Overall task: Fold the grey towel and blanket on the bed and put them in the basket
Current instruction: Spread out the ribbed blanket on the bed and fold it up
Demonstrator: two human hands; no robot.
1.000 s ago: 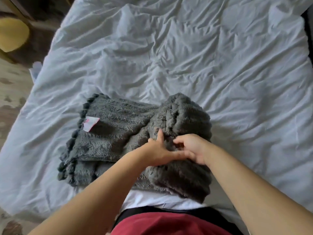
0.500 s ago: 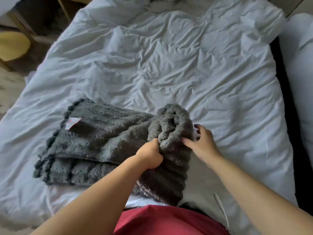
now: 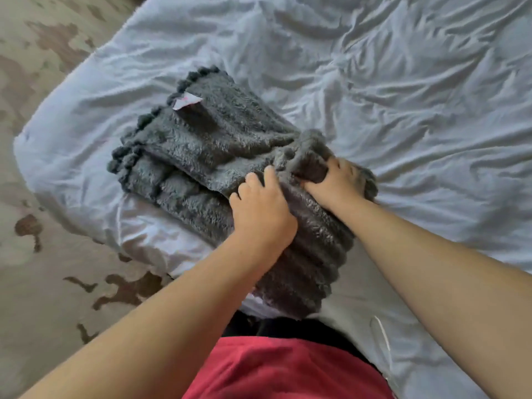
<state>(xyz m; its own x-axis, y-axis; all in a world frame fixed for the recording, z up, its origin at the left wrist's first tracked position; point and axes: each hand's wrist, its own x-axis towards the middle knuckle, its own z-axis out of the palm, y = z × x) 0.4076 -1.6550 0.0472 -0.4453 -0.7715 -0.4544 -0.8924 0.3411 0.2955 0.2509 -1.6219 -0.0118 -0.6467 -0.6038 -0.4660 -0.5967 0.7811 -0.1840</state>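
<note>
- Blanket (image 3: 218, 145) is lying folded at the bed (image 3: 403, 110) corner.
- Left hand (image 3: 263, 211) is gripping it, fingers curled.
- Right hand (image 3: 335, 180) is clutching its rolled edge, fingers curled.

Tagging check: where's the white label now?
Head view: the white label lies at the far-left corner of the grey blanket, beside its pom-pom edge.
</note>
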